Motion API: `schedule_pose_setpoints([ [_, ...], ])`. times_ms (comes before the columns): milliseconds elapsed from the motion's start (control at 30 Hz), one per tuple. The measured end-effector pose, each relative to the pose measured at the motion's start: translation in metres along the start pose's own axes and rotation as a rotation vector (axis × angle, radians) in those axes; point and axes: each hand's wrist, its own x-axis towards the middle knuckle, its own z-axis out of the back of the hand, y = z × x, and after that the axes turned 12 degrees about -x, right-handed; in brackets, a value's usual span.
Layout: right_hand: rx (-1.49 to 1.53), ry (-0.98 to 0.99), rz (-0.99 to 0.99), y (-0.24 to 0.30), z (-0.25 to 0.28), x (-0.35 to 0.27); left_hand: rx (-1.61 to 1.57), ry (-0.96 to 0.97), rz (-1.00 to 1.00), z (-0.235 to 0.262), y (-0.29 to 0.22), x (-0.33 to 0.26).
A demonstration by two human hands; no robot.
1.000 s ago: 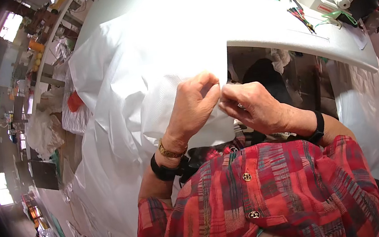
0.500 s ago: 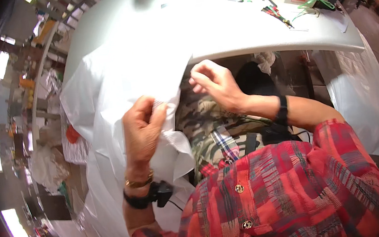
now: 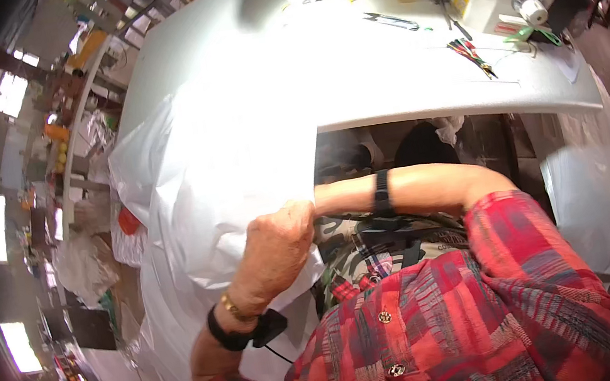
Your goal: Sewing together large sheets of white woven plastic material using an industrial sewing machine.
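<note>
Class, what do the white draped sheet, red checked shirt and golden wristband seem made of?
White draped sheet: perhaps thin plastic or coated fabric; slight sheen, crisp creases.
Red checked shirt: probably woven cotton, matt, softly folded.
Golden wristband: likely metal, given its glint.

The right hand is hidden by the left hand [image 3: 276,247] or white sheet [image 3: 192,194], and the top edge crops the sewing machine [image 3: 482,6].

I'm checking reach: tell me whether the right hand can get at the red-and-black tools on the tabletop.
Not directly, I think: the right hand is hidden by the left hand or white sheet, though the tools look uncovered.
</note>
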Motion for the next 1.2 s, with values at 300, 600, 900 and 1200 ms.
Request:
schedule_pose_setpoints([
  [300, -0.724, 0.244, 0.030, 0.025, 0.136, -0.024, -0.606, -0.498, 0.252, -0.061, 0.021, -0.023],
  [600, -0.723, 0.324, 0.304, 0.018, 0.135, 0.005, -1.194, -0.643, 0.435, -0.064, 0.010, -0.032],
  [900, -0.778, 0.377, 0.340, 0.024, 0.134, 0.002, -0.648, -0.731, 0.292, -0.060, -0.004, -0.014],
  [1200, -0.588, 0.266, 0.148, -0.010, 0.157, 0.022, -0.386, -0.839, 0.193, -0.049, 0.009, -0.006],
])
